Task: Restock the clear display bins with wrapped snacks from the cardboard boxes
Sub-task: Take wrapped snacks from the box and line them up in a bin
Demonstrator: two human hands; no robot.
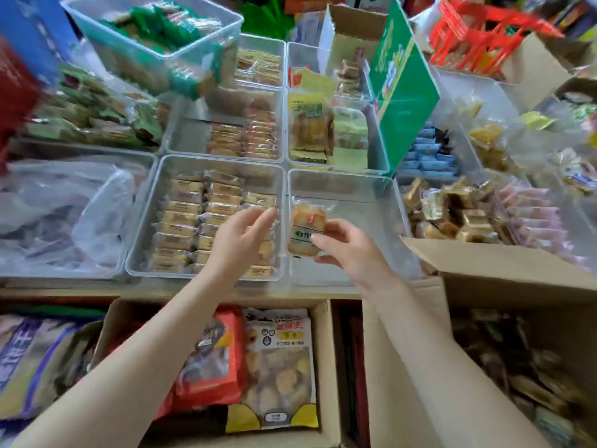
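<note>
Right hand (pixel 350 250) pinches one wrapped snack (pixel 307 229) between thumb and fingertips, holding it over the near-left corner of a clear bin (pixel 365 189) that otherwise looks bare. Left hand (pixel 240 236), just beside the snack on its left, hangs with fingers relaxed and apart, holding nothing, above the neighbouring bin (pixel 168 195) already lined with rows of small packets. Nearer the body from the right hand, an open cardboard box (pixel 484 263) sits with loose wrapped items inside; below the left forearm a second box (pixel 324 350) holds large bagged goods.

Step in hand, as judged: placing the first piece into the bare bin. Next move calls for lowering the snack flat against the bin's corner wall, releasing, then reaching back to the right-side box for more.
</note>
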